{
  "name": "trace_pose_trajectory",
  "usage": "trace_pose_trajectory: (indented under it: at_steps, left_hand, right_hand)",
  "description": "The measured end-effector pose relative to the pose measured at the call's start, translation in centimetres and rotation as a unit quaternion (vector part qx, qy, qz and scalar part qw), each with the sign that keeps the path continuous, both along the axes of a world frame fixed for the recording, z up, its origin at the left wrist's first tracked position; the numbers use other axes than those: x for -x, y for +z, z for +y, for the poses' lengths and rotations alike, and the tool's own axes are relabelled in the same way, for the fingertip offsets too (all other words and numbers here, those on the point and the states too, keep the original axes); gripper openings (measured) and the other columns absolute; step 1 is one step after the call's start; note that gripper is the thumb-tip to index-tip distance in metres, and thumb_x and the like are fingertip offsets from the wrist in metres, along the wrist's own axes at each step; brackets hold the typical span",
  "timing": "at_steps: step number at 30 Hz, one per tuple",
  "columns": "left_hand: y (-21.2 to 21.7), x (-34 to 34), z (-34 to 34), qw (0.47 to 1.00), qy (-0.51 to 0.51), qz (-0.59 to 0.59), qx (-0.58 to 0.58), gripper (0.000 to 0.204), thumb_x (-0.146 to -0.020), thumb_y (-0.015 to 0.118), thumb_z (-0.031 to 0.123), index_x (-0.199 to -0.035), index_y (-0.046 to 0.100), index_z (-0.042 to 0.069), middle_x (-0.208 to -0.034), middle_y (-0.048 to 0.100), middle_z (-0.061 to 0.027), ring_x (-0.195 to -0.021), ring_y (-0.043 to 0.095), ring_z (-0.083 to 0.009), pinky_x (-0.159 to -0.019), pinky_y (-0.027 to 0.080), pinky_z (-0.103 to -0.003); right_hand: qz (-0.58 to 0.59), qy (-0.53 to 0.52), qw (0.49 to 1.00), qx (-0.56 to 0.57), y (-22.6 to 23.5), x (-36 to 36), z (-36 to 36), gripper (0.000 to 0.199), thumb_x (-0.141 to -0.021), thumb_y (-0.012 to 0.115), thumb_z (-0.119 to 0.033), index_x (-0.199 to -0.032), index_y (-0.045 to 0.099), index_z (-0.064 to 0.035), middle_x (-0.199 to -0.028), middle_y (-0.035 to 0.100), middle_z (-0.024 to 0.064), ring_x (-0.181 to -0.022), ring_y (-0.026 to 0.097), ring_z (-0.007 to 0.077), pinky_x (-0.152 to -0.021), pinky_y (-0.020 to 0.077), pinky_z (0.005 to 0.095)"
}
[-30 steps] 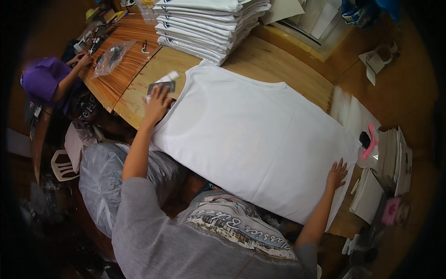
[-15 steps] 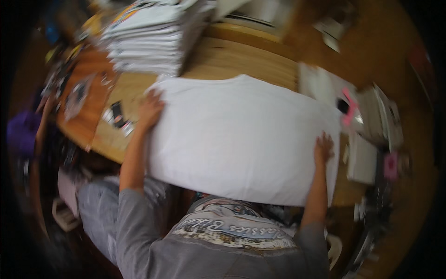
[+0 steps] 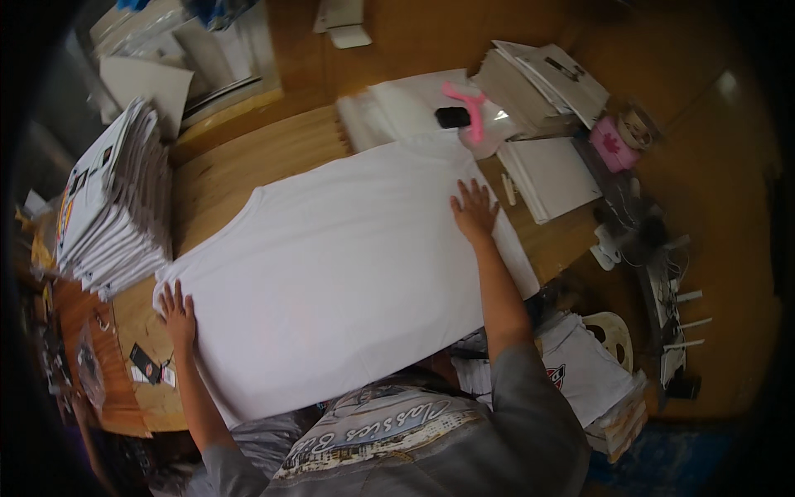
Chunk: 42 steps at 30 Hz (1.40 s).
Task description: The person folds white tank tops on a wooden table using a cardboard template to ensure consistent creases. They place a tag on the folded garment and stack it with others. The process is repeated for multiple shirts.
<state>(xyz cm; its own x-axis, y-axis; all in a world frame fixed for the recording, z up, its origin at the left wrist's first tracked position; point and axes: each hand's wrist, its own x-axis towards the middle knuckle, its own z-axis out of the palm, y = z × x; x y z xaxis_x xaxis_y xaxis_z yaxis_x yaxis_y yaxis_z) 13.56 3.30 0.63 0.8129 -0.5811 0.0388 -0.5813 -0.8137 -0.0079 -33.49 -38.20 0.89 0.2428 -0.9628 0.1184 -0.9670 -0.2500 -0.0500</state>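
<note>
A plain white T-shirt lies spread flat on the wooden table in front of me, its curved neckline toward the upper left. My left hand rests on the shirt's left edge, fingers spread. Near the right edge, my right hand presses lightly on the cloth with its fingers apart. Neither hand grips anything. Just left of my left hand lie black and white hang tags on the table.
A tall stack of folded white shirts stands at the far left. Clear plastic bags with a pink object lie beyond the T-shirt. Further right are a stack of white packets and a pink box. Folded clothing sits lower right.
My view has swung to the right, so the table's right side shows more and everything appears rotated. Both hands are still flat on the shirt, near its left and right edges.
</note>
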Motion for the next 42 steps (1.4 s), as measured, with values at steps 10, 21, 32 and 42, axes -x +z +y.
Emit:
trace_pose_trajectory:
  at_steps: [10, 21, 32, 42]
  left_hand:
    - [3.3, 24.3, -14.6, 0.93, -0.351, 0.104, 0.024, 0.057, -0.078, 0.046, 0.044, -0.128, 0.033, 0.021, -0.138, 0.018, -0.0075, -0.127, 0.013, -0.0275, -0.096, 0.003, -0.059]
    - [4.3, 31.5, -19.9, 0.924, -0.349, 0.152, 0.033, 0.049, -0.079, 0.044, 0.044, -0.124, 0.039, 0.024, -0.138, 0.019, -0.0053, -0.127, 0.014, -0.0272, -0.098, 0.006, -0.054]
    - [4.3, 31.7, -20.4, 0.925, -0.352, 0.138, 0.043, 0.047, -0.079, 0.046, 0.042, -0.122, 0.042, 0.023, -0.136, 0.022, -0.006, -0.126, 0.017, -0.028, -0.098, 0.008, -0.054]
    - [4.2, 31.4, -20.0, 0.925, -0.35, 0.139, 0.048, 0.048, -0.077, 0.05, 0.039, -0.122, 0.042, 0.023, -0.136, 0.022, -0.0062, -0.126, 0.016, -0.028, -0.098, 0.009, -0.054]
  right_hand:
    - [-0.187, 0.009, 0.969, 0.162, 12.2, 8.1, -16.5, 0.026, -0.073, 0.046, 0.001, -0.094, 0.06, -0.0033, -0.089, 0.058, 0.0187, -0.083, 0.057, 0.0327, -0.075, 0.0439, 0.0358]
    - [-0.156, 0.075, 0.981, 0.089, 17.6, 11.2, -27.4, 0.02, -0.069, 0.059, -0.005, -0.088, 0.064, -0.0052, -0.086, 0.06, 0.0171, -0.079, 0.059, 0.0288, -0.073, 0.0451, 0.0323]
    - [0.005, 0.132, 0.99, 0.045, 18.8, 12.0, -28.9, 0.023, -0.067, 0.057, -0.005, -0.09, 0.064, -0.0055, -0.078, 0.061, 0.0163, -0.076, 0.06, 0.0275, -0.07, 0.0457, 0.0334]
    - [0.193, 0.031, 0.959, 0.205, 18.6, 8.3, -27.5, 0.014, -0.072, 0.05, -0.004, -0.076, 0.063, -0.0052, -0.08, 0.062, 0.014, -0.076, 0.06, 0.0277, -0.072, 0.044, 0.0396]
